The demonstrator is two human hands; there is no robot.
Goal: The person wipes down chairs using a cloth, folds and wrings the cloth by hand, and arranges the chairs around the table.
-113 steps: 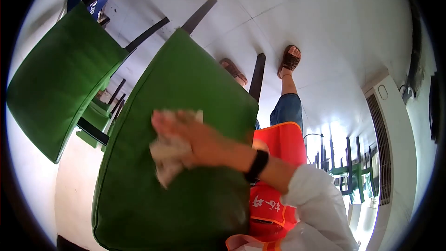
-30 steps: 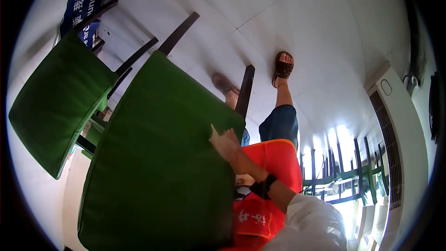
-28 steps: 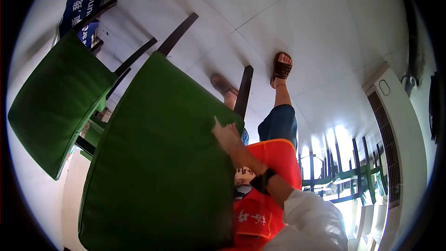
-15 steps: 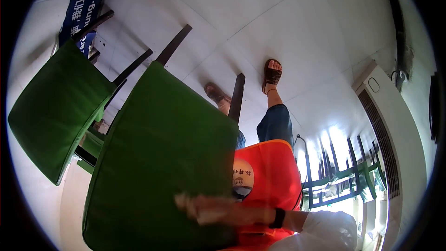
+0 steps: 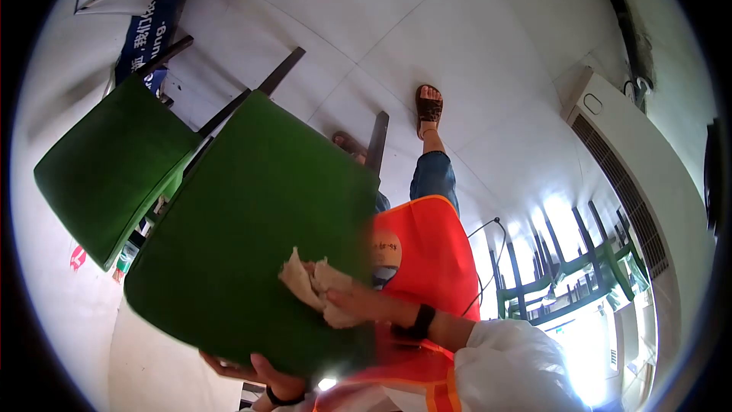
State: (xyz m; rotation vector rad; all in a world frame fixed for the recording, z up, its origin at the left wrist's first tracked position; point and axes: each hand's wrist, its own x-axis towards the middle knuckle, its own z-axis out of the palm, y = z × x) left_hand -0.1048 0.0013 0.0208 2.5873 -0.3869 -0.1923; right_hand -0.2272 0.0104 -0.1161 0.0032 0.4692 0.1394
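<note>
A green padded chair [image 5: 244, 183] with dark legs fills the middle of the head view. My right hand [image 5: 358, 304], with a black wristband, holds a crumpled beige cloth [image 5: 303, 278] against the chair's green surface. At the bottom, my left hand [image 5: 276, 378] is closed round the lower edge of that same panel, thumb on top and the other fingers partly hidden beneath. An orange apron [image 5: 427, 252] hangs on my body beside the chair.
A second green chair [image 5: 114, 168] stands to the left, near a blue banner [image 5: 149, 34] with white lettering. To the right are a white slatted unit [image 5: 610, 152] and several stacked green chairs [image 5: 572, 282]. Sandalled feet [image 5: 428, 107] stand on the tiled floor [image 5: 488, 61].
My left hand has come into view at the chair's lower edge. The right hand, blurred before, shows the cloth clearly. The camera view has turned slightly.
</note>
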